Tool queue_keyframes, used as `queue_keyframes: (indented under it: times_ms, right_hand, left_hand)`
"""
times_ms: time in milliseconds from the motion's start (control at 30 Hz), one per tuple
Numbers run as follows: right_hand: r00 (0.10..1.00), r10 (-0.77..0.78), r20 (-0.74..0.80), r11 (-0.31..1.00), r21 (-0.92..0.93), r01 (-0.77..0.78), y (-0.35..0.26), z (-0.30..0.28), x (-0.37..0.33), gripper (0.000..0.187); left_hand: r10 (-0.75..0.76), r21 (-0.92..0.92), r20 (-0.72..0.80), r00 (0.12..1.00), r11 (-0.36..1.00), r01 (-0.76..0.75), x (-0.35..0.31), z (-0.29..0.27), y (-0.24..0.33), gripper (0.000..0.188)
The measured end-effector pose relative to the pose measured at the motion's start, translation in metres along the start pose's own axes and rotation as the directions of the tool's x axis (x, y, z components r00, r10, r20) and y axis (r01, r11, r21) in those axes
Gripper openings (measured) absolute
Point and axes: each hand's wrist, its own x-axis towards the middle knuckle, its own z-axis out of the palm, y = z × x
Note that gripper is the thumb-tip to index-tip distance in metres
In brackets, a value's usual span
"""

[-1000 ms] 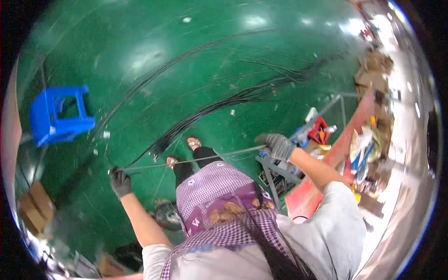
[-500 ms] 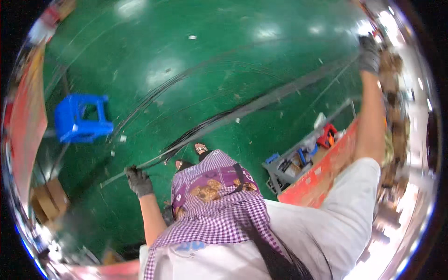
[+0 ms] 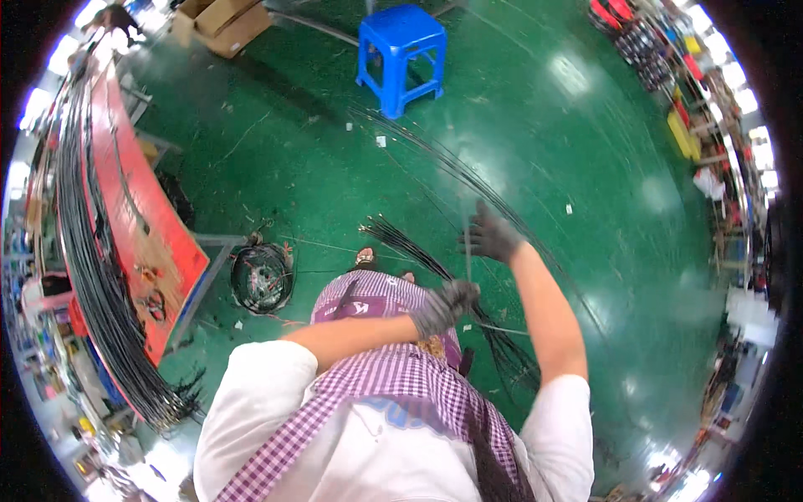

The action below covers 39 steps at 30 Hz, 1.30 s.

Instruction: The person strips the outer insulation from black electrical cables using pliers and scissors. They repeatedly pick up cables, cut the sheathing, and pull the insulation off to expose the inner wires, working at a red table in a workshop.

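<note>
L hand [image 3: 447,308], dark grey glove, was at approx. 5 o'clock from the view's centre, in front of the apron [image 3: 347,303]. Its fingers were curled in around a thin grey strand [image 3: 468,259], which ran up from the fist toward 12; a 2nd short length showed toward 4, blurred. R hand [image 3: 495,234], same kind of glove, was at approx. 3 o'clock, i.e. about 1 o'clock from the L hand. Its fingers were spread wide, tips by the strand; couldn't tell if they touched it.

Black cable bundle [image 3: 408,245] lay on the green floor [image 3: 519,142], from nr. centre out toward 4-5, passing behind the L hand in the view. Thinner loose cables [image 3: 456,167] ran from 12 round to approx. 4, beyond the R hand.

Blue stool [image 3: 401,63] stood upright at 12, cardboard box [image 3: 230,25] at 11. Round basket [image 3: 262,280] w/ scraps sat at approx. 9, just beside the red table [image 3: 171,238]. On that table, farther out at 9, lay a long, thick cable pile [image 3: 92,280], w/ scissors [image 3: 155,305] nr. its inner side.
</note>
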Motion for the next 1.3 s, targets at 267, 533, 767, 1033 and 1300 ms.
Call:
queue_keyframes:
  times_ms: [267, 533, 767, 1033, 1300]
  right_hand:
    - [0.832, -0.531, -0.159, 0.848, -0.1, 0.521, -0.095, 0.087, 0.045, 0.017]
    - [0.412, -0.85, 0.328, 0.268, -0.405, 0.874, -0.034, 0.212, -0.098, 0.021]
    - [-0.152, -0.909, 0.388, -0.361, -0.553, 0.751, 0.042, 0.303, -0.138, 0.022]
    - [0.029, -0.914, 0.404, -0.39, -0.859, -0.333, 0.045, 0.278, -0.177, 0.03]
    - [0.578, -0.685, 0.444, -0.173, -0.869, 0.463, 0.191, 0.291, -0.189, 0.027]
  left_hand:
    - [0.574, 0.527, 0.141, 0.807, 0.646, -0.552, -0.074, -0.037, -0.004, 0.02]
    - [0.176, 0.029, -0.621, 0.764, 0.979, -0.203, -0.139, -0.205, 0.011, 0.018]
    - [0.16, 0.101, -0.983, 0.087, 0.874, -0.476, -0.284, -0.384, 0.103, 0.017]
    - [0.266, 0.239, -0.963, -0.035, 0.792, -0.562, -0.413, -0.425, 0.111, 0.016]
    - [0.378, 0.311, -0.924, 0.055, 0.827, -0.468, -0.453, -0.393, 0.088, 0.018]
